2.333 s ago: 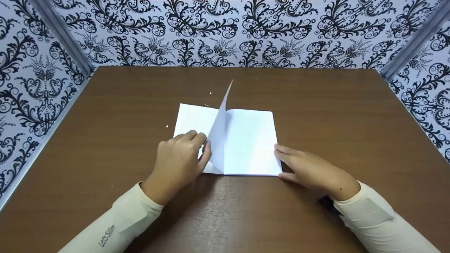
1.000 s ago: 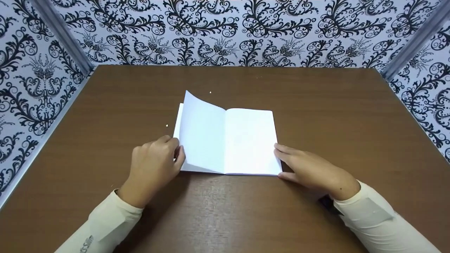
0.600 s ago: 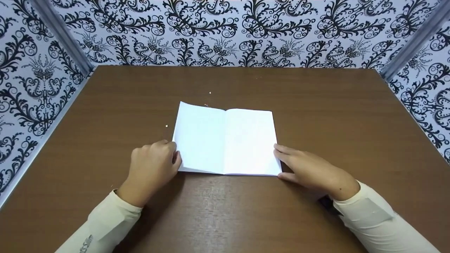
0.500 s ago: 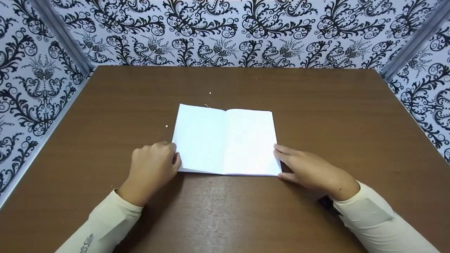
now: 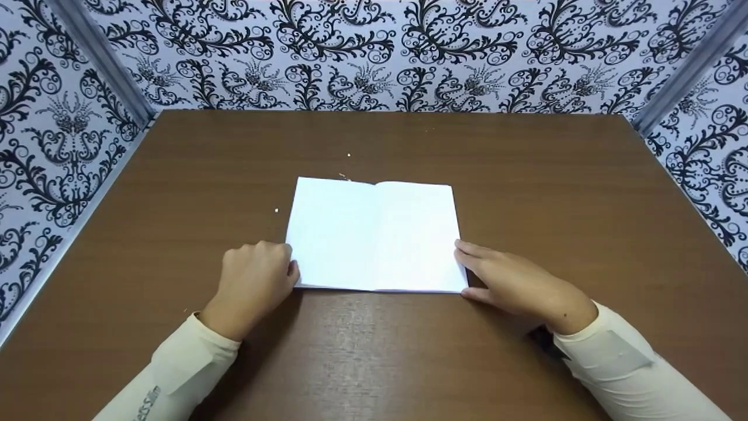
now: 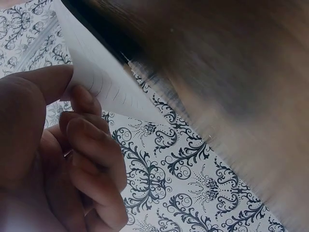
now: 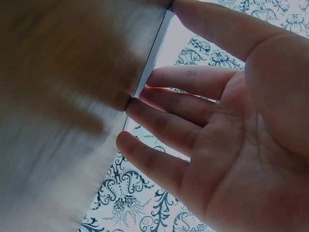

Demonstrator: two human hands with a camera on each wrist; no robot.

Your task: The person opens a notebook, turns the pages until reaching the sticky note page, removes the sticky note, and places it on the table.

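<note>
Patterned walls point(image 5: 345, 35) close in around the wide brown table point(image 5: 555, 175), and on its middle, spread out flat, lies a blank-looking white book point(image 5: 375, 245), its near edge towards the person. What has just changed is the left page point(image 5: 330, 234): a moment ago it stood up off the book, and now it has settled down on that side, so I'd judge this turn of the page as good as finished.

Two pale sleeves point(image 5: 181, 368) reach in from the near side. The left hand point(image 5: 254, 286) is bunched beside the book's left edge, and from its wrist I make out the thumb point(image 6: 53, 81) and forefinger point(image 6: 86, 99) pinched together at the page's edge, with the other fingers curled in underneath. The right hand point(image 5: 519, 283) is spread and nearly straight, gripping nothing; its fingertips point(image 7: 137, 108) touch the book's right edge, its thumb by the near corner. The book therefore sits between both hands, met at either side

A few white specks point(image 5: 276, 210) dot the wood beyond the left hand
</note>
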